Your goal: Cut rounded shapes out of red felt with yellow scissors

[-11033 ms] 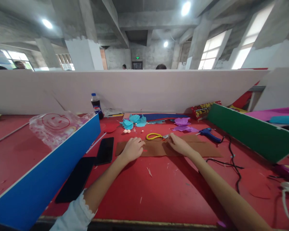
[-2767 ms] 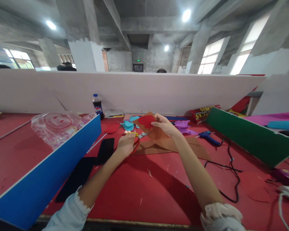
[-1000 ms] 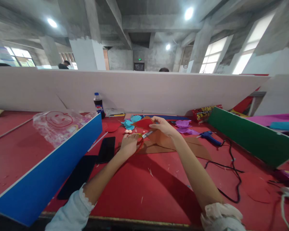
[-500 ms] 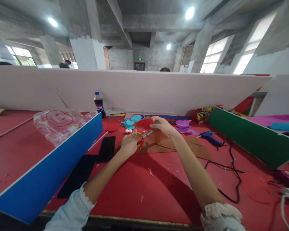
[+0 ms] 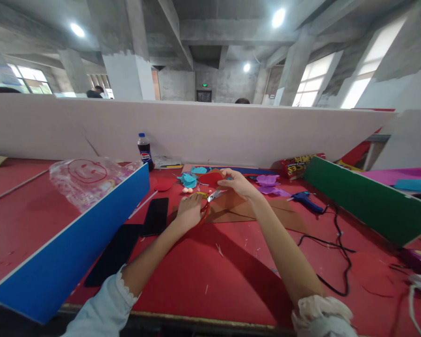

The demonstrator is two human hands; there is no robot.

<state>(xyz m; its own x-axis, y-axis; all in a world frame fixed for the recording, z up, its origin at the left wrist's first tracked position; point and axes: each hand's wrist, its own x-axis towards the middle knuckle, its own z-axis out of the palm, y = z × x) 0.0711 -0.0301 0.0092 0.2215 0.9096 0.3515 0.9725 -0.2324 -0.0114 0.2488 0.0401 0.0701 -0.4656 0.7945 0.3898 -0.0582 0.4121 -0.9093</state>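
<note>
My left hand (image 5: 189, 211) is closed on the handles of the red scissors (image 5: 206, 211), whose metal blades point up and to the right. Pinched in the fingers of my right hand (image 5: 235, 182) is a red rounded piece (image 5: 210, 179), just above the blades. Beneath both hands, brown sheets (image 5: 238, 211) lie on the red table (image 5: 210, 276). Behind the scissors are blue paper flowers (image 5: 188, 180) and small pale balls (image 5: 187, 190). Purple paper flowers (image 5: 267, 181) lie to the right of my right hand.
A blue panel (image 5: 73, 248) stands at the left beside two dark phone-like slabs (image 5: 156, 216), a green panel (image 5: 365, 199) at the right. A blue glue gun (image 5: 307, 202) trails a black cord. A cola bottle (image 5: 144, 152) stands by the white partition (image 5: 210, 133).
The scissor blades appear slightly more open and have shifted a little. The red piece has tilted a little, showing more of its face. Both hands have hardly moved.
</note>
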